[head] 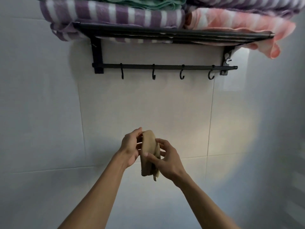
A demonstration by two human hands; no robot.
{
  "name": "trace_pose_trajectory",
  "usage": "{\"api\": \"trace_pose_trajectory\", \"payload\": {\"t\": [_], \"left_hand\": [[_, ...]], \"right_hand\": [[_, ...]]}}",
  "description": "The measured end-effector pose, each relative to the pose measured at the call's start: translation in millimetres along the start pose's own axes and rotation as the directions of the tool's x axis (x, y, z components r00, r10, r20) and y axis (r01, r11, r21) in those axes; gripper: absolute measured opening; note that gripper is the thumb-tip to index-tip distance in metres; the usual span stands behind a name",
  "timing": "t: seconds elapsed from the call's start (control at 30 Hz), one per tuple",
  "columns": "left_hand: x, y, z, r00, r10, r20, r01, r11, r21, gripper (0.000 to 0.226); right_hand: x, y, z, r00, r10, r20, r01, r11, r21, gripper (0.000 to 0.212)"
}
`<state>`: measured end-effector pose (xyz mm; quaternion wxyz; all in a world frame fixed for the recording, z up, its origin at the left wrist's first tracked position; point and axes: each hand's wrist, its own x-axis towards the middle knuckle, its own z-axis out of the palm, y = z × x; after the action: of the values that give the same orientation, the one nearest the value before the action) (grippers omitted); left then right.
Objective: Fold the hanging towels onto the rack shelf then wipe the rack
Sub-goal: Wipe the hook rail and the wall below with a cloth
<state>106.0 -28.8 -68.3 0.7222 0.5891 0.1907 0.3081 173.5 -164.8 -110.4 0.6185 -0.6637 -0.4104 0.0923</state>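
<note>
Left hand: the left hand [131, 147] was raised in front of the tiled wall, below the rack, with its fingers curled round the upper left side of a folded beige cloth [149, 152].
Right hand: the right hand [166, 158] gripped the same cloth from the right, its thumb pressed across the lower front and its fingers wrapped behind the edge.
Beige cloth: it was held between both hands, folded into a narrow upright bundle, with its loose ends hanging down under the right thumb; it was well apart from the rack.
Rack: a black wall-mounted towel rack [165, 33] was fixed high on the wall, with a slatted shelf on top and a thin rail [165, 66] beneath it.
Hooks: four black hooks [153, 74] hung along the rail, none carrying a towel.
Purple striped towel: a folded purple and white striped towel [112, 14] lay on the left part of the shelf, one end drooping over the left edge.
Green towel: a folded green towel [142, 1] sat on top of the striped one.
Pink towel: a folded pink towel [239, 21] lay on the right part of the shelf, a corner hanging down past the right bracket.
Second striped towel: another purple striped towel [247, 3] rested on the pink one.
Wall: pale tiles [148, 104] were lit by a warm patch of light behind the hands.
</note>
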Motion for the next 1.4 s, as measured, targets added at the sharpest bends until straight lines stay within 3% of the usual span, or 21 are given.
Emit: {"api": "trace_pose_trajectory", "payload": {"t": [0.2, 0.27, 0.47, 0.6, 0.73, 0.87, 1.0, 1.2, 1.33, 1.4], "left_hand": [[-53.4, -37.3, 63.8, 0.947, -0.120, 0.298, 0.117, 0.993, 0.028, 0.029], [-80.2, -54.5, 86.2, 0.930, -0.102, 0.353, 0.071, 0.992, 0.100, 0.027], [-157.5, -98.7, 139.8, 0.945, -0.039, 0.324, -0.088, 0.926, 0.368, 0.012], [-197.0, -110.9, 168.4, 0.898, -0.037, 0.439, -0.211, 0.839, 0.502, 0.011], [-223.8, -120.7, 194.1, 0.818, -0.057, 0.573, -0.369, 0.711, 0.598, 0.015], [-237.4, -123.3, 216.6, 0.795, -0.052, 0.604, -0.431, 0.652, 0.624, 0.013], [-228.8, -118.8, 230.1, 0.748, -0.072, 0.659, -0.470, 0.643, 0.604, 0.016], [-173.4, -111.8, 249.2, 0.655, -0.136, 0.743, -0.561, 0.572, 0.599, 0.018], [-130.7, -107.3, 269.5, 0.564, -0.258, 0.785, -0.653, 0.442, 0.615, 0.045], [-106.7, -107.4, 286.5, 0.526, -0.311, 0.792, -0.716, 0.340, 0.610, 0.039]], "right_hand": [[-75.3, 16.3, -64.6, 0.977, 0.120, -0.174, -0.138, 0.986, -0.095, 0.056], [-105.8, 20.8, -85.3, 0.965, 0.163, -0.204, -0.187, 0.977, -0.105, 0.052], [-205.3, 11.8, -127.5, 0.920, 0.322, -0.224, -0.343, 0.937, -0.061, 0.036], [-258.7, 3.7, -159.3, 0.874, 0.337, -0.351, -0.413, 0.895, -0.168, 0.016], [-297.3, -7.9, -194.2, 0.799, 0.320, -0.508, -0.503, 0.820, -0.274, 0.028], [-306.4, -13.2, -219.6, 0.825, 0.232, -0.516, -0.488, 0.754, -0.441, 0.030], [-299.6, -9.6, -235.0, 0.847, 0.185, -0.498, -0.455, 0.737, -0.500, 0.029], [-271.4, 5.8, -270.4, 0.884, 0.228, -0.409, -0.441, 0.700, -0.562, 0.019], [-235.4, 8.3, -301.0, 0.892, 0.254, -0.373, -0.442, 0.661, -0.606, 0.022], [-215.4, 9.2, -313.6, 0.892, 0.263, -0.367, -0.443, 0.668, -0.598, 0.020]]}}
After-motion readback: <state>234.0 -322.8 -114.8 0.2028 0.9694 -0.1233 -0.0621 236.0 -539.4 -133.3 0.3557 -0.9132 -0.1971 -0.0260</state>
